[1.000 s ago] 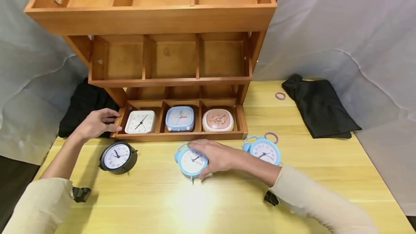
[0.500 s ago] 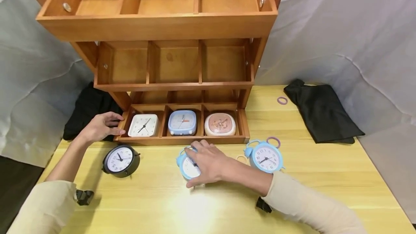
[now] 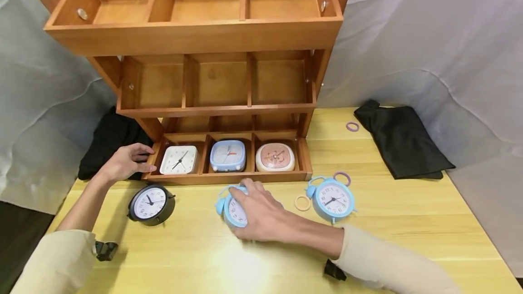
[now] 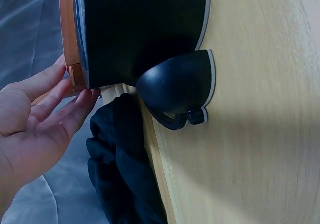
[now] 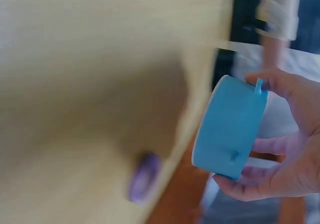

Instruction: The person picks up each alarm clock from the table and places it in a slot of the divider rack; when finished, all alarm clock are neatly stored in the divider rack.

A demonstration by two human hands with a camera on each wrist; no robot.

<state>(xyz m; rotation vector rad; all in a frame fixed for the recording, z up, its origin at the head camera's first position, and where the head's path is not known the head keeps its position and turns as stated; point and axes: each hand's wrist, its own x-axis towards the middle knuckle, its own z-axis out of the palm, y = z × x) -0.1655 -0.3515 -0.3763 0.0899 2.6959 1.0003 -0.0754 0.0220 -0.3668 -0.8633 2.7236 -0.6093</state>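
My right hand (image 3: 261, 214) grips a light-blue twin-bell alarm clock (image 3: 234, 210) by its sides, the palm covering part of its dial. In the right wrist view the clock's plain back (image 5: 230, 126) shows between thumb and fingers, tilted, with a shadow on the table beyond it. At the left end of a tiered wooden shelf (image 3: 229, 177), my left hand (image 3: 124, 163) touches the bottom tray's corner with extended fingers. Just in front of that hand stands a black alarm clock (image 3: 151, 205). The left wrist view shows its dark casing (image 4: 175, 84) close to the fingertips.
Along the bottom tray sit a white square clock (image 3: 178, 159), a blue clock (image 3: 228, 155) and a pink-faced clock (image 3: 275, 157). Another light-blue alarm clock (image 3: 333, 198) lies right, beside a yellow ring (image 3: 302, 203) and a purple ring (image 3: 342, 178). Black cloth (image 3: 404, 142) lies back right.
My right hand has moved over the blue alarm clock and closed its grip; the clock has tilted and shifted slightly left. The yellow ring has come into sight. The left hand stays at the shelf's corner.
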